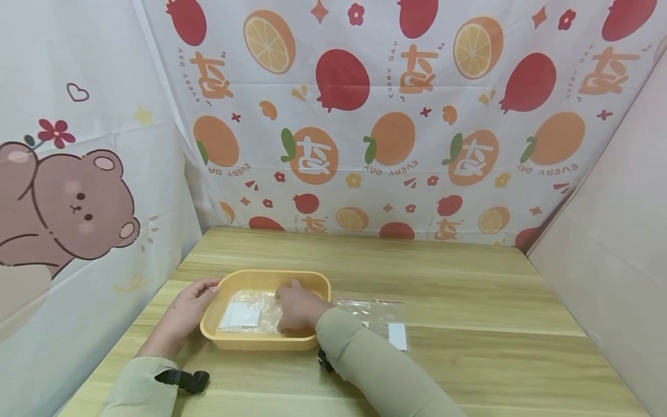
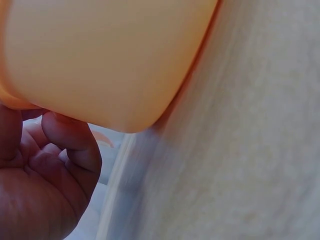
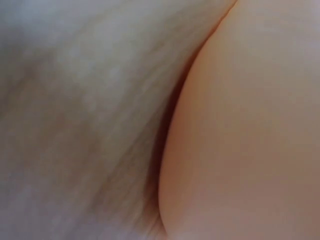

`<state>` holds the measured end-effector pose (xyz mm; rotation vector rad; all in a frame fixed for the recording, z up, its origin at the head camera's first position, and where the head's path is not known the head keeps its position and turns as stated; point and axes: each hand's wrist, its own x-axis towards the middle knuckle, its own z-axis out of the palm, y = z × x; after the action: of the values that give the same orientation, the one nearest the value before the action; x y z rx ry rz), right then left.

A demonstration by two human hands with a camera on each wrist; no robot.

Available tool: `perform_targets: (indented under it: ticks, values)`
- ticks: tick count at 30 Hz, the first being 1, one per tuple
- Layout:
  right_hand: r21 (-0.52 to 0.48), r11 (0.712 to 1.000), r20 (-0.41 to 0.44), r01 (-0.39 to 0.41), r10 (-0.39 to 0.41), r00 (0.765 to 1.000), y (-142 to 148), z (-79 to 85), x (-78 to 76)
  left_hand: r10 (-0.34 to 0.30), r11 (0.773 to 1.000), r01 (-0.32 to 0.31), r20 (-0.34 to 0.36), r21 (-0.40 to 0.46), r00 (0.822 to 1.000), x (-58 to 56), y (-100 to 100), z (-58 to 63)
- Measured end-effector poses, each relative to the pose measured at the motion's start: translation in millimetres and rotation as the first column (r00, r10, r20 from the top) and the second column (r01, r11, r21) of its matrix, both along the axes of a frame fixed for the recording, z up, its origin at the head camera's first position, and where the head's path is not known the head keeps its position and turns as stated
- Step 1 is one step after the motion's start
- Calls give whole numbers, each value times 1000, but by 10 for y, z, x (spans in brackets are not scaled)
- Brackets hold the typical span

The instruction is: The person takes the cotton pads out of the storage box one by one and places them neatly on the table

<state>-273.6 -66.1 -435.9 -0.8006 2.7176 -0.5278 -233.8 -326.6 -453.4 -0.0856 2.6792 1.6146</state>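
A yellow plastic basin (image 1: 260,343) stands on the table. My left hand (image 1: 182,313) holds its left end by the rim; in the left wrist view, the thumb and curled fingers (image 2: 75,135) meet the edge of the basin (image 2: 115,65). Inside the basin lie clear plastic bags (image 1: 270,313) with a folded white paper (image 1: 242,316) at their left. Over the right rim reaches my right hand (image 1: 302,307), its fingers down by the bags. Whether those fingers pinch a bag is hidden. Only the outer wall of the basin (image 3: 240,130) shows in the right wrist view.
Just right of the basin, clear zip bags (image 1: 377,313) lie flat on the wooden table (image 1: 469,347), with a small white card (image 1: 397,336) at their right side. My right forearm partly covers them. Printed cloth (image 1: 354,168) hangs behind the table.
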Motion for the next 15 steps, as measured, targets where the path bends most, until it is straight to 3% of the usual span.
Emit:
perform_targets:
  ticks: [9,15]
  values:
    - [-133,991,78,10,0,997,-23,-66,-33,-4,1000,4,-4,-5,1000,-3,-23,-29]
    - [-277,957,193,87,-33,981,-39,-86,-41,2,999,-2,-4,-41,1000,-17,-33,-25]
